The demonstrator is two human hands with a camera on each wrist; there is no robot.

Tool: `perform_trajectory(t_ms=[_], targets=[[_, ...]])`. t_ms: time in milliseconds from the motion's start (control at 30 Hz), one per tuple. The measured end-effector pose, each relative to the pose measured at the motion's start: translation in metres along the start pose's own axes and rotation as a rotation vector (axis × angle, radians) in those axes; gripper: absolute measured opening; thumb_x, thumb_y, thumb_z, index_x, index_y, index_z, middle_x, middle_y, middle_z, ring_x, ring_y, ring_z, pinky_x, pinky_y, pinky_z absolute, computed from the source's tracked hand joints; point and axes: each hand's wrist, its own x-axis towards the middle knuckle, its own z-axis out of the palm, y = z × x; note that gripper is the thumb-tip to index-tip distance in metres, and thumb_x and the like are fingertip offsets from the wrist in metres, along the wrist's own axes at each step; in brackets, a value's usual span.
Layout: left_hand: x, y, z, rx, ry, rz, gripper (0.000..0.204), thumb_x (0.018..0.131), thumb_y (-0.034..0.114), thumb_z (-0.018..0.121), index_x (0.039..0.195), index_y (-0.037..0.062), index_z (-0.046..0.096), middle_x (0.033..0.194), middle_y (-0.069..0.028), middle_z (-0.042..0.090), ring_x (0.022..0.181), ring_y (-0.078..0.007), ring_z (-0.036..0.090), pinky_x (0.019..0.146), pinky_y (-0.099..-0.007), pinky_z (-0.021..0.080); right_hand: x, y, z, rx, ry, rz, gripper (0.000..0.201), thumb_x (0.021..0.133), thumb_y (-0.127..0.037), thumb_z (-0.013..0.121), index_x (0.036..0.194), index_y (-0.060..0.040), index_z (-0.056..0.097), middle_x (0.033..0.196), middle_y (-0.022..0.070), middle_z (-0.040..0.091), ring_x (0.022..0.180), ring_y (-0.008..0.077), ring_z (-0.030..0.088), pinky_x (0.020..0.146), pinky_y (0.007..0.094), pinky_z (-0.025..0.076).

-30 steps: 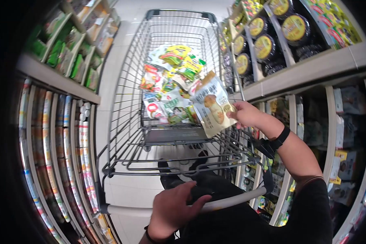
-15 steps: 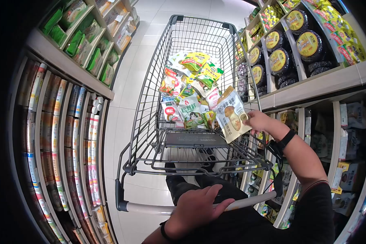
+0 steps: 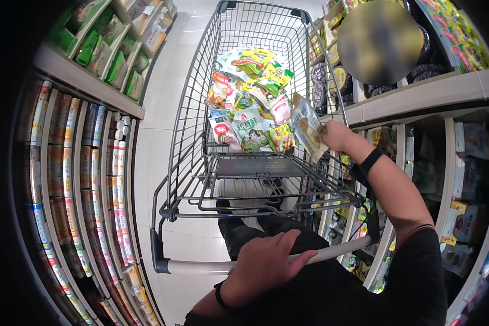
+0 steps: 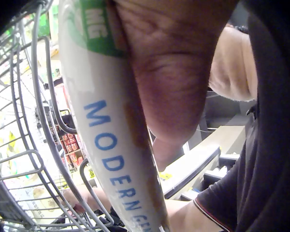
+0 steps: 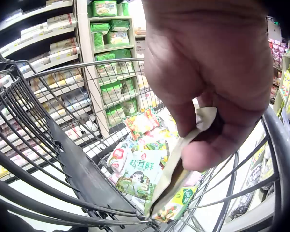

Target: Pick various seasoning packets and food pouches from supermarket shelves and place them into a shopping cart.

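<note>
In the head view my right hand [image 3: 339,136] holds a pale blue and tan food pouch [image 3: 306,130] by its edge, inside the right side of the shopping cart [image 3: 193,98]. The right wrist view shows thumb and fingers pinching the pouch [image 5: 170,181], which is tilted nearly edge-on there. Several bagged foods lie heaped in the basket, among them a white and green packet [image 3: 251,133], a yellow one [image 3: 254,61] and a red-orange one [image 3: 221,89]. My left hand [image 3: 263,266] rests over the light cart handle [image 3: 201,267], its thumb and a finger extended.
Shelves of long cylindrical packs [image 3: 68,157] line the left, below green bags [image 3: 89,49]. On the right, a ledge [image 3: 375,106] carries dark round packs and yellow-green bags [image 3: 467,49]. The lower child-seat bars [image 3: 255,204] cross the cart near my legs.
The pouch has turned more edge-on in my right hand. Over the second, the cart has shifted right in the head view, then slightly up. My left hand stays over the handle.
</note>
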Motion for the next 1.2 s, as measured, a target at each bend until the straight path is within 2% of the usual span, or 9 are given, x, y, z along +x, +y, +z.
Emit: perform_trajectory(t_ms=[133, 233, 333, 467, 600, 867, 900, 1000, 1200], targets=[[0.002, 0.005, -0.002, -0.012, -0.002, -0.031, 0.042, 0.073, 0.037, 0.079, 0.099, 0.0062, 0.066, 0.06, -0.0013, 0.058, 0.051, -0.0195, 0.059, 0.047, -0.0302, 0.046, 0.053, 0.041, 0.035, 0.496, 0.219, -0.183, 0.031, 0.081, -0.013, 0.061, 0.106, 0.0048, 0.064, 0.078, 0.0252, 0.065, 0.068, 0.021, 0.069, 0.057, 0.032, 0.054], [0.004, 0.009, 0.0, -0.023, 0.0, -0.063, 0.042, 0.071, 0.034, 0.081, 0.099, 0.0073, 0.066, 0.061, -0.0022, 0.059, 0.052, -0.0207, 0.06, 0.049, -0.0312, 0.047, 0.022, 0.014, 0.007, 0.853, -0.005, 0.068, 0.06, 0.088, -0.001, 0.056, 0.143, -0.0041, 0.033, 0.116, 0.0189, 0.059, 0.091, 0.0214, 0.065, 0.072, 0.0305, 0.055], [0.005, 0.015, -0.001, -0.023, -0.017, -0.137, 0.04, 0.071, 0.031, 0.081, 0.1, 0.0074, 0.066, 0.063, -0.0036, 0.061, 0.055, -0.0218, 0.062, 0.051, -0.0319, 0.048, 0.016, 0.035, 0.002, 0.564, -0.032, 0.001, 0.052, 0.082, 0.002, 0.06, 0.132, -0.0001, 0.048, 0.11, 0.0142, 0.061, 0.089, 0.0213, 0.065, 0.072, 0.0296, 0.054], [0.001, 0.017, 0.012, -0.009, -0.006, -0.121, 0.039, 0.071, 0.033, 0.08, 0.098, 0.008, 0.066, 0.062, -0.0031, 0.061, 0.052, -0.0226, 0.06, 0.049, -0.0322, 0.047, -0.07, 0.044, -0.022, 1.241, 0.061, -0.194, 0.027, 0.093, -0.006, 0.058, 0.117, 0.0053, 0.054, 0.095, 0.01, 0.065, 0.076, 0.017, 0.066, 0.067, 0.0273, 0.054], [-0.001, 0.026, 0.015, -0.03, -0.024, -0.11, 0.033, 0.075, 0.028, 0.078, 0.098, 0.0068, 0.065, 0.061, -0.0025, 0.06, 0.05, -0.0189, 0.057, 0.048, -0.0293, 0.043, -0.168, 0.088, -0.015, 1.299, 0.385, -0.259, 0.017, 0.09, -0.007, 0.061, 0.105, 0.0019, 0.061, 0.079, 0.0047, 0.064, 0.058, 0.0091, 0.056, 0.052, 0.0211, 0.044], [-0.004, 0.02, 0.018, -0.096, -0.096, -0.089, 0.024, 0.083, 0.022, 0.072, 0.098, 0.0052, 0.065, 0.061, 0.0007, 0.058, 0.048, -0.0051, 0.044, 0.046, -0.0246, 0.032, -0.286, 0.219, 0.103, 1.584, 0.852, 0.401, 0.026, 0.089, -0.007, 0.062, 0.113, -0.0006, 0.054, 0.083, 0.0044, 0.061, 0.059, 0.0122, 0.059, 0.046, 0.0233, 0.045], [-0.004, 0.024, 0.016, -0.11, -0.115, -0.13, 0.025, 0.083, 0.025, 0.073, 0.096, 0.0053, 0.066, 0.062, -0.0028, 0.061, 0.052, -0.0126, 0.055, 0.05, -0.0269, 0.04, -0.296, 0.235, 0.114, 1.657, 0.93, 0.403, 0.03, 0.089, -0.006, 0.06, 0.116, 0.0, 0.051, 0.088, 0.006, 0.06, 0.062, 0.0135, 0.06, 0.047, 0.0244, 0.047], [-0.006, 0.006, 0.023, -0.184, -0.131, -0.164, 0.024, 0.084, 0.026, 0.072, 0.095, 0.0055, 0.066, 0.062, -0.0006, 0.061, 0.051, -0.0074, 0.05, 0.049, -0.0239, 0.038, -0.317, 0.268, 0.13, 1.772, 1.184, 0.452, 0.025, 0.092, -0.009, 0.057, 0.114, 0.0012, 0.049, 0.095, 0.0078, 0.059, 0.074, 0.0166, 0.062, 0.057, 0.0306, 0.052], [-0.009, -0.004, 0.029, -0.242, -0.112, -0.158, 0.017, 0.086, 0.017, 0.071, 0.093, 0.0035, 0.065, 0.059, 0.0016, 0.057, 0.051, -0.004, 0.045, 0.048, -0.0212, 0.036, -0.311, 0.332, 0.15, 2.058, 0.986, 0.521, 0.036, 0.097, -0.014, 0.048, 0.128, 0.0027, 0.043, 0.098, 0.0105, 0.06, 0.082, 0.0183, 0.06, 0.067, 0.0307, 0.054]])
